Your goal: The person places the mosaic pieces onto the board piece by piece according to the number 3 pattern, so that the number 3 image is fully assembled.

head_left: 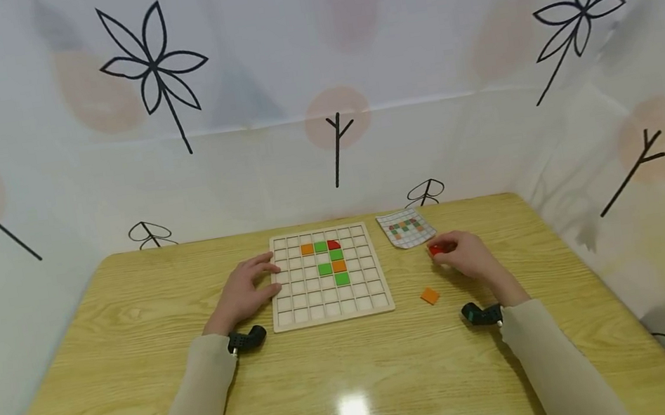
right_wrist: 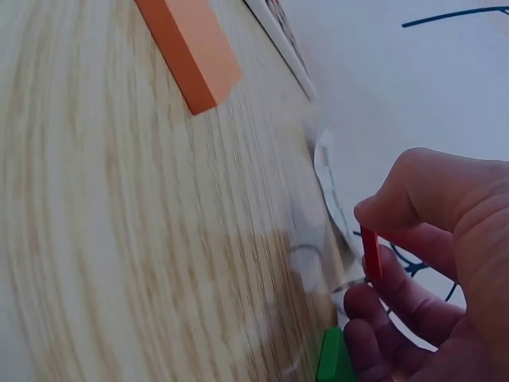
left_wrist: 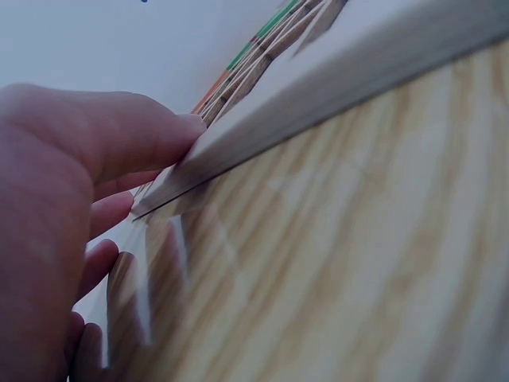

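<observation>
Between thumb and fingers my right hand (head_left: 465,256) pinches a small red tile (right_wrist: 371,253), held over the table to the right of the board. A green tile (right_wrist: 336,358) shows just under those fingers in the right wrist view. My left hand (head_left: 246,290) rests at the left edge of a pale wooden grid board (head_left: 297,317), thumb and fingertips on its rim. In the board's cells sit several green tiles (head_left: 342,278), two orange tiles (head_left: 308,249) and one red tile with a rounded corner (head_left: 333,244).
A loose orange tile (head_left: 429,295) lies on the table right of the board. Behind it, near the right hand, is a paper sheet (head_left: 403,238) printed with a coloured grid pattern. Patterned white cloth (head_left: 276,173) hangs beyond the table's back edge.
</observation>
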### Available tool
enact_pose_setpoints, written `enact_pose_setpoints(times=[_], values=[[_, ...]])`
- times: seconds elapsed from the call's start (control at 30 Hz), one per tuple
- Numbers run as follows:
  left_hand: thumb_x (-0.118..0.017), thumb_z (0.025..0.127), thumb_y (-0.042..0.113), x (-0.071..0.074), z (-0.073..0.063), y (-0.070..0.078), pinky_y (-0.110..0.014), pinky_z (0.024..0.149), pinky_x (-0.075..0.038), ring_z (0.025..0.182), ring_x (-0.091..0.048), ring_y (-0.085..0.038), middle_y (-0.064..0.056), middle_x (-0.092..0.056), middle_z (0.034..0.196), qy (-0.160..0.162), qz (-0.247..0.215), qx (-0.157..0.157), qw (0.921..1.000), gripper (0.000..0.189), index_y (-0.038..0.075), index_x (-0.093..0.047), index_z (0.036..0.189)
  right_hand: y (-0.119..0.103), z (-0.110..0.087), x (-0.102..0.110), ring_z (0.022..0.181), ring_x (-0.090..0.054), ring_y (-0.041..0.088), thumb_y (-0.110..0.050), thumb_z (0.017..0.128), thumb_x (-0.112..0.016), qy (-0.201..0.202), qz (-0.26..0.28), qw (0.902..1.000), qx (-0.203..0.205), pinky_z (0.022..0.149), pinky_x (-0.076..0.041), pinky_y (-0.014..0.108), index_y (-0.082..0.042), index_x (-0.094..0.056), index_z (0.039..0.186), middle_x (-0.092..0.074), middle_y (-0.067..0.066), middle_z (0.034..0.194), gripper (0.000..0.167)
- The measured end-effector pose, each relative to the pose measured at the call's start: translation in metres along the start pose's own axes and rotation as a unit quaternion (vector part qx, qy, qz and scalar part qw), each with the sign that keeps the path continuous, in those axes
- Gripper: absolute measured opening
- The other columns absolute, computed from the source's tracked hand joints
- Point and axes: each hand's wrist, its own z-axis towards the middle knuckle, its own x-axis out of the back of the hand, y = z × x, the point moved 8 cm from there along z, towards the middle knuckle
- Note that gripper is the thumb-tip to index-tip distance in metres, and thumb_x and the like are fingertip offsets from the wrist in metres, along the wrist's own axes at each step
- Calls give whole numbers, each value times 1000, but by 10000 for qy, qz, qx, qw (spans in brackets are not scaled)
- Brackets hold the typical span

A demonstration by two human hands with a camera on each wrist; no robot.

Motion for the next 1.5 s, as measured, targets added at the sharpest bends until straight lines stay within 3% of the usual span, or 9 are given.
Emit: enact_pose_setpoints(times=[0.2,0.43,0.77,0.97,1.2,1.37,1.5], values=[[-70,94,27,-2,0,1,-59,111,-28,139,-37,-35,-7,-44,153,15,-45,-10,10000,30,14,-69,120,-7,-2,-4,103,-57,32,-16,89,-72,-142,-48,9998,136,87,-48,45,-3,-70,121,-61,21,122,34],[-70,94,27,-1,-1,1,-58,112,-28,139,-37,-34,-7,-44,153,13,5,15,10000,31,13,-69,121,-25,-5,-12,98,-60,30,-16,89,-73,-195,-32,9990,391,79,-52,39,-3,-71,118,-63,18,118,31],[-69,95,27,-1,-1,1,-59,111,-28,139,-37,-35,-7,-44,153,15,14,-11,10000,30,13,-69,121,-64,-12,-28,97,-66,32,-8,90,-73,-257,388,9949,890,76,-58,37,-2,-72,116,-67,18,113,27],[-70,94,26,0,0,0,-57,112,-28,140,-37,-33,-5,-43,153,-22,35,56,10000,30,13,-69,121,-82,-14,-44,94,-68,26,-10,91,-74,-361,706,9892,1233,76,-57,34,-5,-75,111,-72,10,107,21],[-69,94,27,0,1,-1,-57,112,-28,138,-38,-34,-7,-44,153,26,42,-9,10000,30,13,-69,120,-102,-16,-56,77,-59,18,-13,90,-76,-406,661,9849,1550,57,-47,26,-12,-77,103,-71,0,94,13],[-70,94,27,1,1,-1,-58,112,-28,139,-37,-35,-7,-44,153,15,16,7,10000,30,13,-69,121,-109,-14,-69,86,-66,16,-9,90,-74,-612,992,9791,1666,72,-56,28,-10,-77,101,-73,2,100,11],[-69,94,27,1,1,-1,-58,112,-28,140,-36,-34,-6,-44,153,-24,-7,57,10000,30,14,-69,121,-116,-13,-79,89,-67,17,-7,89,-75,-755,1127,9749,1765,76,-57,30,-9,-78,98,-73,1,98,10]])
